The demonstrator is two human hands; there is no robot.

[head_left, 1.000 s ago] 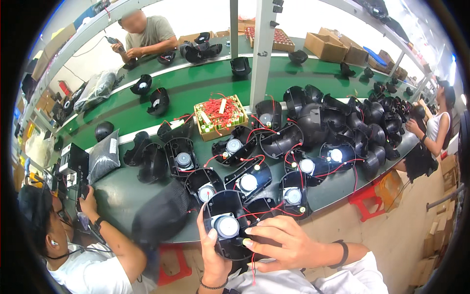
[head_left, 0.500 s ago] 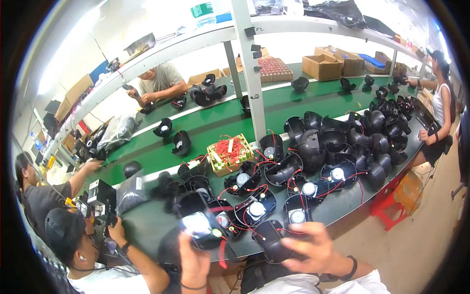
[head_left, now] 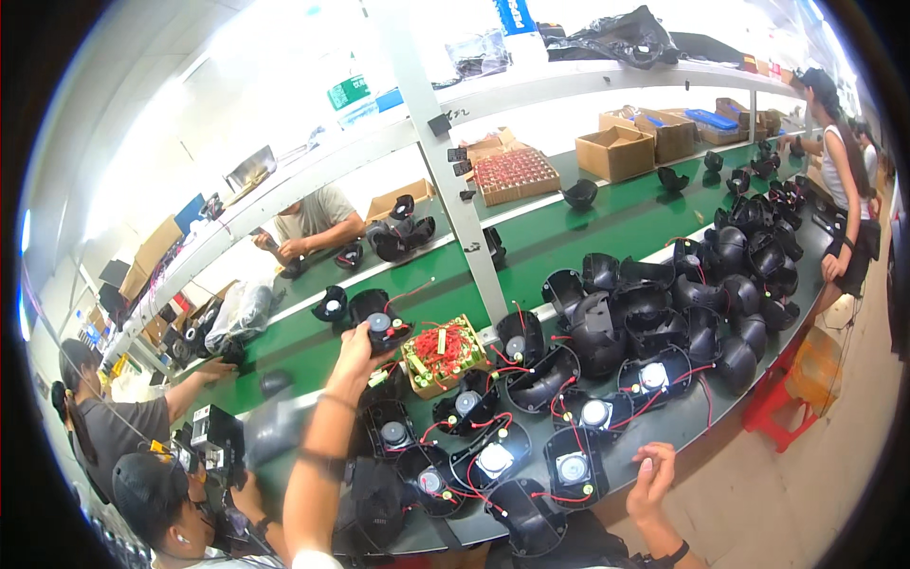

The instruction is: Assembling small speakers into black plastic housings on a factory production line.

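Observation:
My left hand (head_left: pixel 354 357) stretches over the near edge of the green belt, its fingers closed on a black plastic housing (head_left: pixel 387 334) with a round grey speaker in it. Another dark shell seems to lie right behind, and the two overlap. A small pale green cell (head_left: pixel 379 377) shows just below my fingers. My right hand (head_left: pixel 652 482) is raised by the near edge of the bench, fingers loosely curled and apart, with nothing in it. Nearest to it lies a black housing (head_left: pixel 573 467) with a silver speaker and red wires.
A cardboard box (head_left: pixel 438 353) of green cells with red wires stands by the belt. Several black shells (head_left: pixel 597 332) crowd the bench to the right. A white post (head_left: pixel 445 180) rises ahead. Co-workers sit at left and far side; one stands at right. A red stool (head_left: pixel 777 417) stands below.
My left hand has carried the speaker housing from the near bench edge forward to the belt. My right hand has drawn back rightward from the housings. The view has tilted up.

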